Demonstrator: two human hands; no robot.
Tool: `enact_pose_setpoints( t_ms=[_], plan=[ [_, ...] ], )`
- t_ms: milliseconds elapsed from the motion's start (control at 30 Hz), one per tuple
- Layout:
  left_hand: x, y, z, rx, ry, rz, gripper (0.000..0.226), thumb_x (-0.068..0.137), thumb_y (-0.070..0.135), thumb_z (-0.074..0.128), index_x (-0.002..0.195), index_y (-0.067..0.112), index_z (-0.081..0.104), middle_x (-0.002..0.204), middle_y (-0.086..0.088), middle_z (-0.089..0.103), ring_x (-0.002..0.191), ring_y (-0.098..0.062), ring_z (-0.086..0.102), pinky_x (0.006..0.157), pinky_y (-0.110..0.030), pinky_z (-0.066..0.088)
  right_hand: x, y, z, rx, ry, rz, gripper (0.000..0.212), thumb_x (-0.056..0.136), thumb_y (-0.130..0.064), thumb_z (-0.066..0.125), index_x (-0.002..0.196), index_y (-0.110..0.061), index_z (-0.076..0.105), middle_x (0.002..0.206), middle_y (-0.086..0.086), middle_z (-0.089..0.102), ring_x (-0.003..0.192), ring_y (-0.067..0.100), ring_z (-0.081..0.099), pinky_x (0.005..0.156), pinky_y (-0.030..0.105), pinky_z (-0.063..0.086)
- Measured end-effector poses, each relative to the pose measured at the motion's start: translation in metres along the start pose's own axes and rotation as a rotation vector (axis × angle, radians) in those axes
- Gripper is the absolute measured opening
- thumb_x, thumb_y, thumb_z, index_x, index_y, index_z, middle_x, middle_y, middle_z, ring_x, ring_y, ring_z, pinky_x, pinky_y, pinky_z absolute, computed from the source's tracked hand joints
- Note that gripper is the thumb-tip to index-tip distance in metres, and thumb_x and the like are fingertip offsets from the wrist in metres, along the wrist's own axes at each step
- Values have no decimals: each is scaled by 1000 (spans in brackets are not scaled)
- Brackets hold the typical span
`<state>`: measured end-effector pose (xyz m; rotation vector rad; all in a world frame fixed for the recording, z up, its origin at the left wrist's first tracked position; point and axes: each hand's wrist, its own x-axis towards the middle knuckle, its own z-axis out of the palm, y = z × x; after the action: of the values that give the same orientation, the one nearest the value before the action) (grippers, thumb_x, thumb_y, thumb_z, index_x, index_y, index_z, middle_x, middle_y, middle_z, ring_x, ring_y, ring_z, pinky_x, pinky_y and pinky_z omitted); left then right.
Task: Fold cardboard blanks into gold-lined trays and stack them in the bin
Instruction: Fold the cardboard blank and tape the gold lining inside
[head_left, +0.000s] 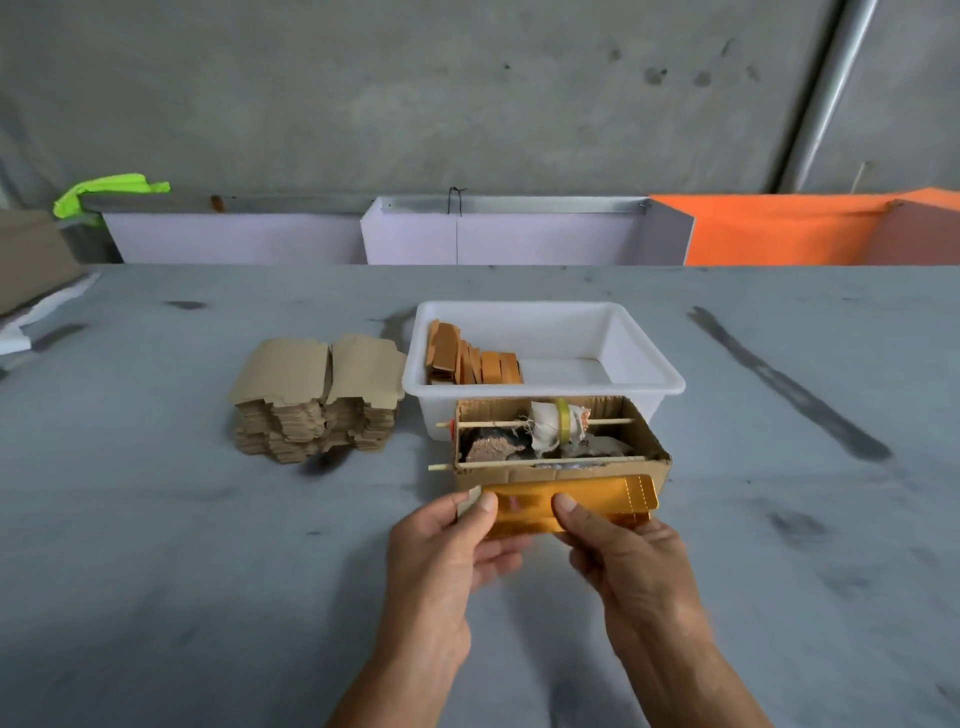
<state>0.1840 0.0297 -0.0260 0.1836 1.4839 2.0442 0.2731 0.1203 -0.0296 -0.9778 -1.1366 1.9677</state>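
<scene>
Both hands, your left hand (457, 540) and right hand (618, 545), pinched 1 gold-lined blank (566, 504) just in front of the cardboard box (644, 457), mid-fold; next, I judged, its end flaps needed raising before stacking in the white bin (649, 358).

Both forearms are bare to the frame edge, the left hand (447, 540) and right hand (628, 551) ungloved.

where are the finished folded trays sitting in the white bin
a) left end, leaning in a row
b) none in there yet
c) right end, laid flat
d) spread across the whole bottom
a: the folded trays lean in a row at the left end of the white bin, and the rest of its floor is bare.
</scene>
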Motion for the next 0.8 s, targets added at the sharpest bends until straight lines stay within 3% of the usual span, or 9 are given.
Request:
enact_pose_setpoints(
  t_ms=[233, 367, 533, 667, 800],
  plan=[
    [15, 28, 8, -135, 79, 37, 15, 81, -2, 66, 69, 6, 61, 56, -9, 67, 46, -17, 64, 44, -23, 53, 11, -34, 30, 11, -118, -6, 14, 70, -12, 77, 77, -11, 64, 68, 4, 69, 59, 12, 65, 56, 24, 48],
    [22, 35, 21, -157, 89, 69, 8, 82, -1, 65, 76, 4, 62, 65, -12, 71, 53, -19, 68, 48, -24, 54, 18, -43, 47, -95, -134, -23, 11, 78, -10, 72, 78, -7, 61, 58, 2, 67, 49, 8, 61, 56, 26, 46],
    [41, 43, 32, -106, 119, 104, 6, 80, -1, 67, 85, 0, 64, 80, -17, 70, 59, -24, 70, 51, -27, 56, 50, -65, 65, -241, -115, -44, 22, 83, -3, 66, 66, -7, 55, 44, -1, 59, 40, 7, 56, 38, 17, 41],
    [62, 50, 37, -91, 124, 108, 7, 87, 6, 62, 80, 6, 64, 72, -14, 70, 59, -26, 70, 50, -26, 56, 86, -78, 84, -349, -131, -23, 20, 85, -1, 63, 69, -9, 54, 62, 9, 64, 50, 15, 58, 44, 21, 42],
    [82, 46, 36, 95, 145, 238, 12, 91, 12, 58, 85, 12, 68, 68, -3, 72, 65, -18, 71, 55, -22, 56, 130, -92, 98, -451, -127, -43, 13, 88, 0, 60, 78, -9, 59, 72, 8, 63, 54, 14, 55, 41, 19, 43]
  ],
)
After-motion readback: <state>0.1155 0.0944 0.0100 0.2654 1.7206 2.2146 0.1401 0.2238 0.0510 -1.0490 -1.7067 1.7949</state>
